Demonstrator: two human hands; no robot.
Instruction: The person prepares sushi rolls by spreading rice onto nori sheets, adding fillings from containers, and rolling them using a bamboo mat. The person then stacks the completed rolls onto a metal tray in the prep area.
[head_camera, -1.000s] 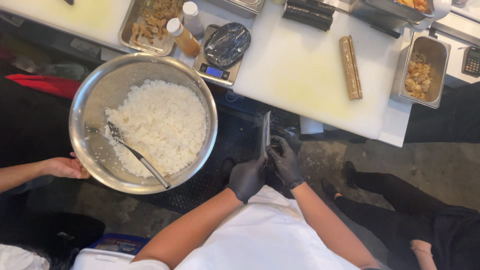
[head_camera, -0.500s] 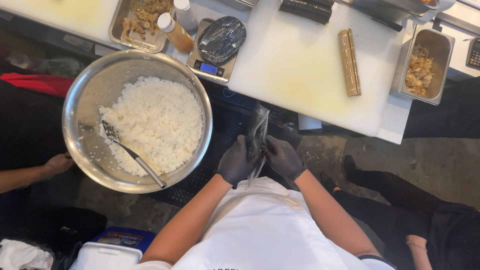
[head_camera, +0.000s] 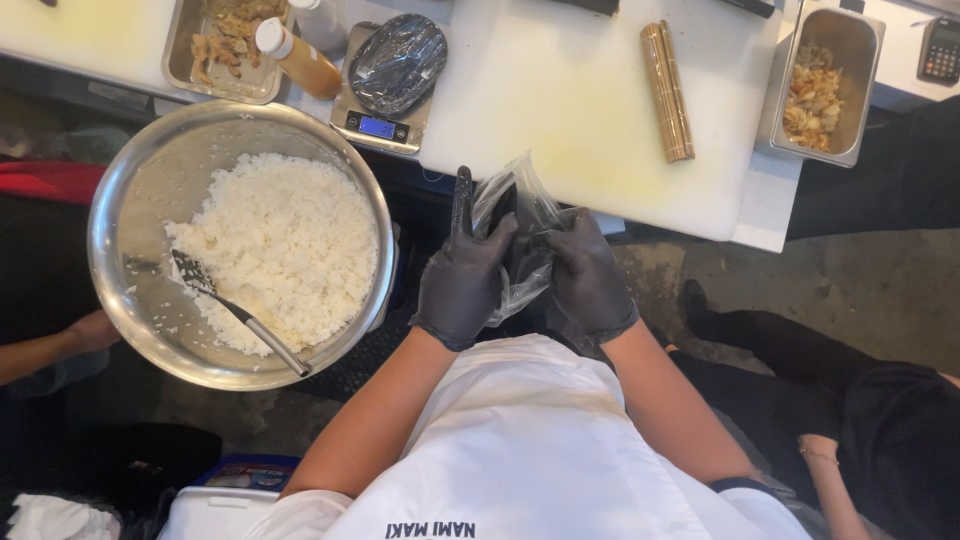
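We see our left hand (head_camera: 462, 270), in a black glove, half curled around a clear plastic bag (head_camera: 520, 235): the thumb and lower fingers press the film while the index finger stands straight up, free of it. Our right hand (head_camera: 588, 272), gloved the same, closes on the bag's other side, its fingers bent over the crumpled plastic and pinching it. The bag sits between both palms, just in front of our white apron and right at the near edge of the white cutting board (head_camera: 575, 110). It looks wrinkled and glossy, with something dark inside that we cannot make out.

Beyond the hands, the board lies bare in its middle, with a rolled bamboo mat (head_camera: 667, 92) towards its right side. A metal pan of fried bits (head_camera: 822, 88) stands just past the board's right edge. To the left of our hands, a large steel bowl of white rice (head_camera: 245, 245) holds a rice paddle (head_camera: 225, 305), and another person's hand (head_camera: 90, 330) touches its left rim. Behind the bowl sit a digital scale (head_camera: 385, 120) carrying a film-wrapped dark dish, and an orange sauce bottle (head_camera: 298, 60).
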